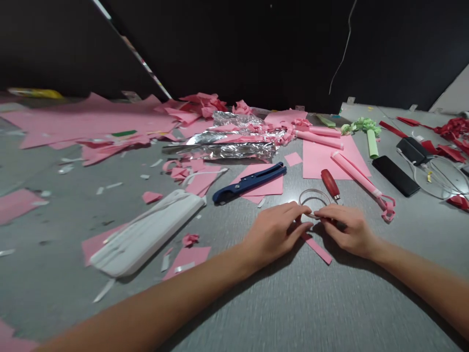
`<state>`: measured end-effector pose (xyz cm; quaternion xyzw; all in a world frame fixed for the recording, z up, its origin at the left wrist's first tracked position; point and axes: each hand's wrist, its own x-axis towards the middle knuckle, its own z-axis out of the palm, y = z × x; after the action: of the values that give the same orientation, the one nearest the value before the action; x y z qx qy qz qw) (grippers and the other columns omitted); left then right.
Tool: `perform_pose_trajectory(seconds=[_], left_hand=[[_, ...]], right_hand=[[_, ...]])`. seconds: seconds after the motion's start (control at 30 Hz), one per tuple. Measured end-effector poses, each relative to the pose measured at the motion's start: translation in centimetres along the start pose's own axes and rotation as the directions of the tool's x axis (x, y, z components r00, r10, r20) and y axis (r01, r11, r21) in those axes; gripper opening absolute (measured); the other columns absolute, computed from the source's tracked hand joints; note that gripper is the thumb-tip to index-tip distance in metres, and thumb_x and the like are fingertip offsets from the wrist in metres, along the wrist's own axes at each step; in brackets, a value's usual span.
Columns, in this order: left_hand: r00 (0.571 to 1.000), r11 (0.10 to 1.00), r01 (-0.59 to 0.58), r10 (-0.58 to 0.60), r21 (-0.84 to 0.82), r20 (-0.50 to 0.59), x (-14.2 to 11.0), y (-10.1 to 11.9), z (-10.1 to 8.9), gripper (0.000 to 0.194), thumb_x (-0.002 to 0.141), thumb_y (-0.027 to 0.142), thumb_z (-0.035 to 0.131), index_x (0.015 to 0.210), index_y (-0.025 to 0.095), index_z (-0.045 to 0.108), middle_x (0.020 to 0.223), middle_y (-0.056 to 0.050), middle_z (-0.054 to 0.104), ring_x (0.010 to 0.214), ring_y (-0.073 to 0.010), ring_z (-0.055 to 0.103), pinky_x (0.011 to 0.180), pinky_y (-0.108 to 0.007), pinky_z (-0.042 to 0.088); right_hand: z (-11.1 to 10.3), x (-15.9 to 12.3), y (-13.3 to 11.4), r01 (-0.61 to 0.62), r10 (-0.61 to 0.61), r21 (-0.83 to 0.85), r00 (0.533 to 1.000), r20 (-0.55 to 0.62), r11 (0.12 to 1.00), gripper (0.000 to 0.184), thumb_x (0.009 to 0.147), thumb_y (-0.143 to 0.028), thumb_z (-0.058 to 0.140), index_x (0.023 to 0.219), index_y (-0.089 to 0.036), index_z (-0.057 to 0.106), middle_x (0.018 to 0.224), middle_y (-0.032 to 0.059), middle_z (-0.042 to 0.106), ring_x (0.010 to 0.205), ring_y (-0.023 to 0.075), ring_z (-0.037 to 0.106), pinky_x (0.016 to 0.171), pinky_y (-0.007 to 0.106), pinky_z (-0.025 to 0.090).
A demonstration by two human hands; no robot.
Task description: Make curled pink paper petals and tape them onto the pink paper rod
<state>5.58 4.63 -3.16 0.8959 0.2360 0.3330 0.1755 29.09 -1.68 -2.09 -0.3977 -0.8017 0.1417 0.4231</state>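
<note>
A thin pale ring (315,190) sits just past my fingertips, its near edge pinched by both hands. My left hand (275,229) is closed, thumb and forefinger together at the ring's left side. From under those fingers a narrow pink paper strip (318,248) slants down to the right; whether the left fingers also grip it I cannot tell. Opposite, my right hand (347,229) is closed on the ring's near right part. Just beyond the ring lies a short tool with a red handle (330,184).
Left of my hands are a blue-handled cutter (249,184) and a white padded pouch (148,233). Crumpled foil (234,150) and pink paper (95,120) spread behind. To the right lie a rolled pink tube (355,174), a black phone (395,176) and a charger with cable (414,149).
</note>
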Motion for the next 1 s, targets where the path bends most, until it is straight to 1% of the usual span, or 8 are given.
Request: perform_pose_trajectory(seconds=[0.1,0.3,0.43,0.53,0.63,0.7,0.83,1.0], left_hand=[[0.997,0.997,0.059,-0.061,-0.051,-0.038,0.13,0.09,-0.07,0.021,0.108,0.039,0.071,0.107,0.018,0.069,0.082,-0.001,0.07,0.068,-0.0169,0.064,0.067,-0.03,0.048],[0.983,0.975,0.16,-0.172,-0.155,-0.063,0.49,0.01,-0.7,0.044,0.094,0.055,0.086,0.092,0.019,0.06,0.075,0.004,0.063,0.062,-0.0131,0.055,0.06,-0.025,0.04],[0.984,0.98,0.161,-0.168,-0.114,-0.06,0.48,0.08,-0.69,0.037,0.103,0.052,0.076,0.095,0.019,0.062,0.078,0.002,0.064,0.066,-0.0154,0.059,0.064,-0.028,0.043],[0.998,0.999,0.051,-0.051,-0.009,-0.027,0.23,0.1,-0.47,0.017,0.113,0.033,0.059,0.108,0.02,0.069,0.084,-0.002,0.072,0.074,-0.0188,0.066,0.069,-0.032,0.046],[0.998,0.997,-0.053,0.051,0.064,0.028,0.0,0.17,-0.31,0.021,0.114,0.021,0.05,0.118,0.02,0.07,0.094,-0.005,0.078,0.08,-0.0216,0.069,0.073,-0.036,0.048],[0.999,0.998,-0.023,0.02,0.06,0.041,-0.04,0.23,-0.25,0.018,0.114,0.029,0.055,0.114,0.019,0.069,0.092,-0.006,0.077,0.08,-0.0224,0.069,0.074,-0.036,0.05],[0.996,0.996,0.084,-0.084,0.009,0.018,0.0,0.15,-0.17,0.03,0.109,0.048,0.066,0.102,0.018,0.068,0.078,-0.002,0.069,0.07,-0.0195,0.063,0.071,-0.034,0.05],[0.998,0.998,0.055,-0.055,0.037,-0.007,0.08,0.05,-0.28,0.038,0.112,0.052,0.06,0.095,0.018,0.067,0.075,-0.001,0.066,0.067,-0.0185,0.06,0.068,-0.033,0.045]], right_hand=[[-0.04,0.11,-0.28,0.018,-0.019,0.001,1.0,0.012,1.0,0.026,0.103,-0.007,0.058,0.12,-0.019,0.074,0.105,0.0087,0.083,0.091,0.0199,0.079,0.08,0.032,0.063],[-0.31,0.1,-0.63,-0.021,0.018,0.056,0.999,0.047,0.998,0.017,0.104,-0.013,0.06,0.114,-0.018,0.074,0.092,0.0065,0.077,0.075,0.0187,0.072,0.066,0.031,0.055],[-0.24,0.11,-0.39,-0.024,0.022,0.043,0.999,0.041,0.999,0.018,0.104,-0.012,0.059,0.113,-0.019,0.074,0.092,0.0064,0.077,0.078,0.0191,0.073,0.068,0.032,0.056],[-0.14,0.16,-0.15,-0.034,0.034,0.014,0.999,0.032,0.999,0.024,0.104,-0.01,0.058,0.117,-0.02,0.074,0.099,0.0075,0.08,0.085,0.0199,0.076,0.075,0.033,0.06],[-0.09,0.14,-0.08,-0.023,0.023,-0.001,0.999,0.048,1.0,0.027,0.104,-0.009,0.056,0.121,-0.02,0.074,0.104,0.0081,0.082,0.089,0.0198,0.077,0.078,0.033,0.061],[-0.05,0.07,-0.14,-0.017,0.018,-0.013,0.998,0.063,1.0,0.026,0.105,-0.01,0.056,0.122,-0.02,0.073,0.106,0.0083,0.082,0.09,0.0198,0.078,0.077,0.032,0.06],[0.09,-0.13,-0.37,0.001,0.006,-0.076,0.996,0.094,0.997,0.019,0.107,-0.015,0.058,0.116,-0.02,0.074,0.097,0.0073,0.08,0.08,0.0189,0.074,0.068,0.031,0.055],[0.14,-0.09,-0.53,0.009,0.002,-0.099,0.994,0.107,0.995,0.019,0.103,-0.013,0.056,0.11,-0.018,0.074,0.092,0.0067,0.078,0.074,0.0181,0.069,0.065,0.031,0.05]])
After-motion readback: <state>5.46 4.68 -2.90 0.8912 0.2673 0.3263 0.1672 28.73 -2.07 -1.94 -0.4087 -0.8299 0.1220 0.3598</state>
